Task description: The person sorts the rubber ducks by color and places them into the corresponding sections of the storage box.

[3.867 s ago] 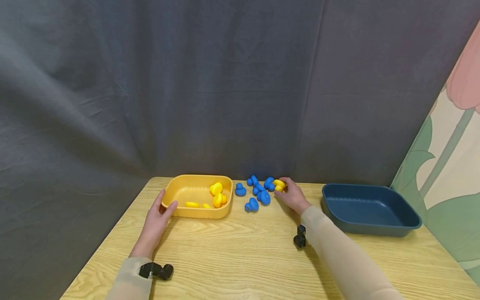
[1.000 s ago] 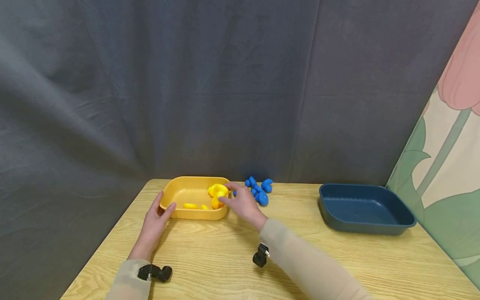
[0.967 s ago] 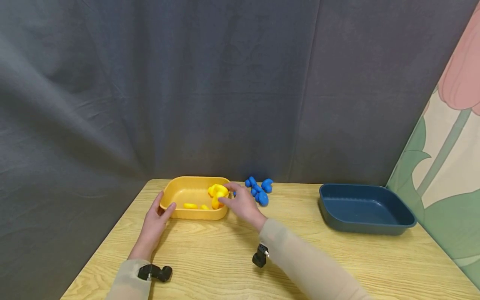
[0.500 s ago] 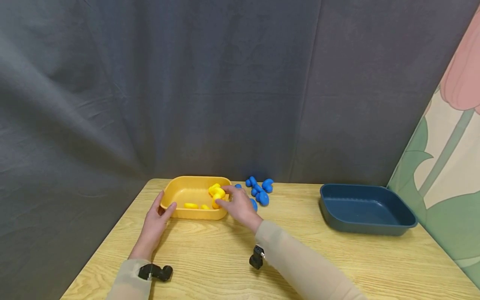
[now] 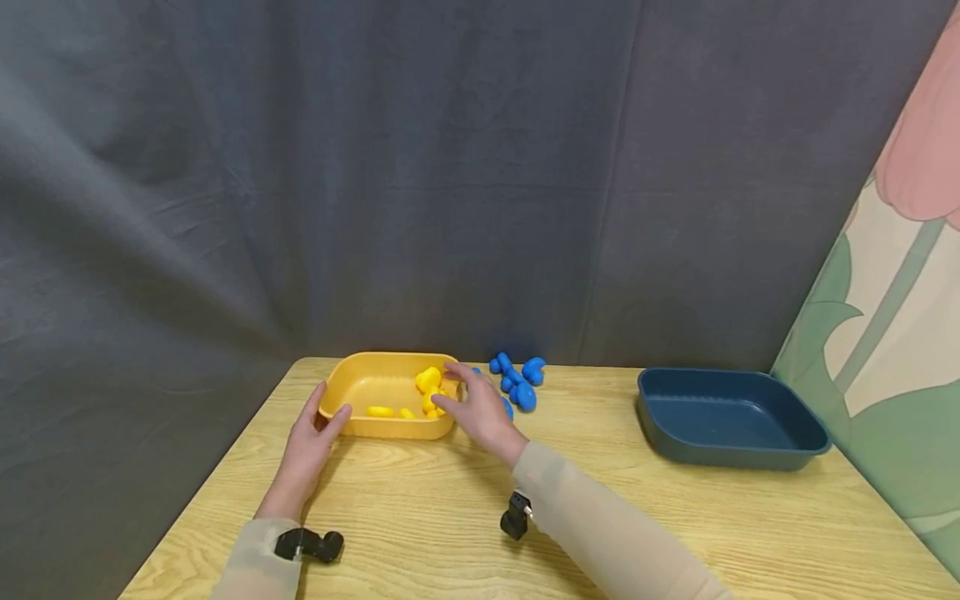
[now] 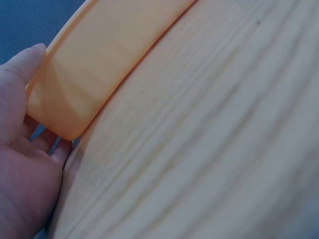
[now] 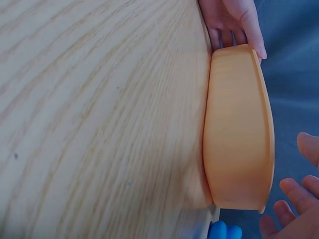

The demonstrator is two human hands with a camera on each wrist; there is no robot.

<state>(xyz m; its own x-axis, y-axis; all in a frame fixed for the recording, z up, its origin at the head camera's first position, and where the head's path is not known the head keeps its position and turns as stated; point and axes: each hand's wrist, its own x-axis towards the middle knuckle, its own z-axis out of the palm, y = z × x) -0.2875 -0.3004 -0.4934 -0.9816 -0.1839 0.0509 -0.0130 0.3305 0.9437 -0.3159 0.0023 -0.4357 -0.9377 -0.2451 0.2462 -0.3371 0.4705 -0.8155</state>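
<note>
A yellow tray (image 5: 390, 431) stands at the table's back left with several yellow pieces (image 5: 429, 382) inside. My left hand (image 5: 307, 442) holds its left end, thumb on the near wall and fingers round the corner; the left wrist view shows that hand (image 6: 20, 149) against the tray (image 6: 99, 55). My right hand (image 5: 476, 408) hovers at the tray's right end, fingers spread and holding nothing. In the right wrist view its fingertips (image 7: 299, 209) sit beside the tray (image 7: 239, 124), with my left hand (image 7: 232, 22) at the far end. Several blue pieces (image 5: 517, 379) lie just right of the tray.
A dark blue tray (image 5: 731, 454) stands at the right of the wooden table (image 5: 450, 500), with nothing seen in it. A grey curtain hangs behind the table and a painted panel (image 5: 885, 317) leans at the right. One blue piece (image 7: 224, 231) lies by the yellow tray's corner.
My right hand carried a yellow piece from the blue pile to the yellow tray and let it go there; its fingers are now spread. My left hand has stayed on the tray.
</note>
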